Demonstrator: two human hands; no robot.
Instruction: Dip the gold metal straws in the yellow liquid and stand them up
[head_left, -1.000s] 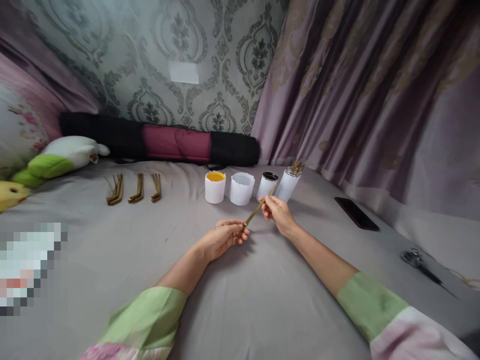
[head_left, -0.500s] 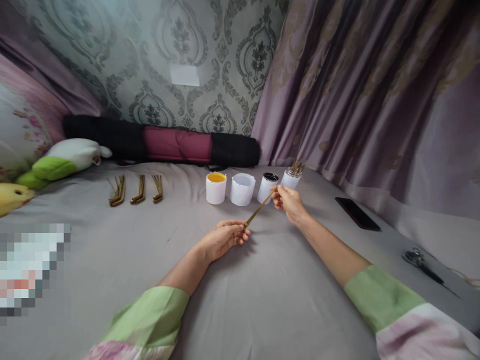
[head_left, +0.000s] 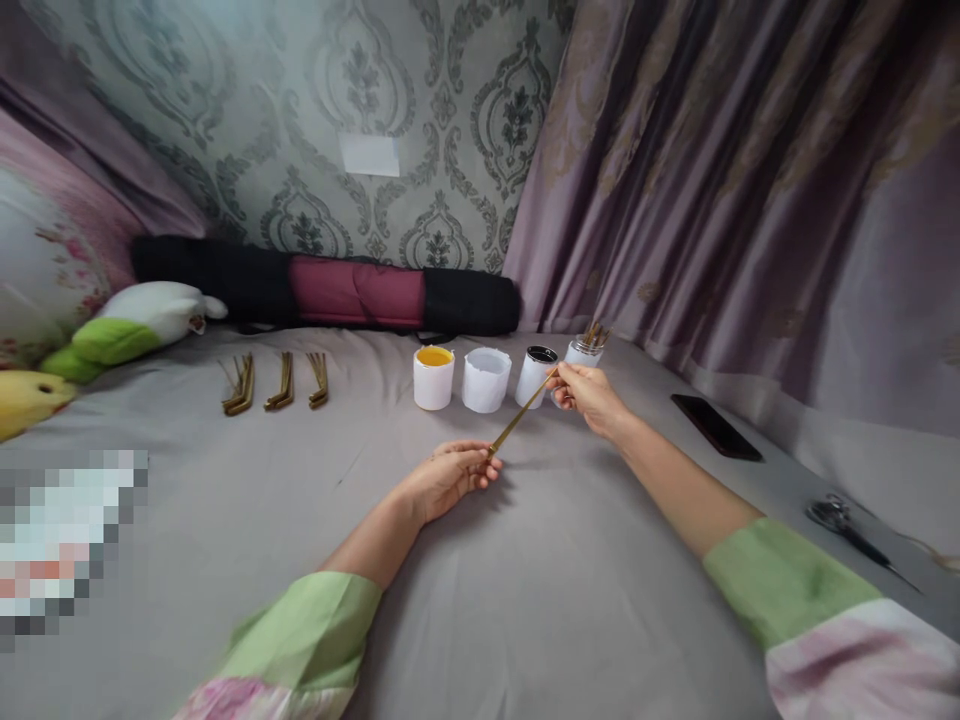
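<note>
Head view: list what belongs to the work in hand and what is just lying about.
Likely in the work:
thin golden strip, held by left hand and right hand
golden bundles
white containers

Seemingly just lying about:
phone
black tool
green-and-white plush
yellow plush
long roll

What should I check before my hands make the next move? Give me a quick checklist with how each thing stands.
1. Left hand gripping the near end of the gold-coloured piece: ok.
2. Right hand at its far end, by the fingertips: ok.
3. Gold-coloured piece clear of the dark-mouthed cup: cannot tell; it crosses in front of it in this single view.
4. Yellow-topped cup and white cup standing upright: ok.
5. Three gold-coloured bundles lying apart from one another: ok.
6. Phone away from both hands: ok, off to the right.
</note>
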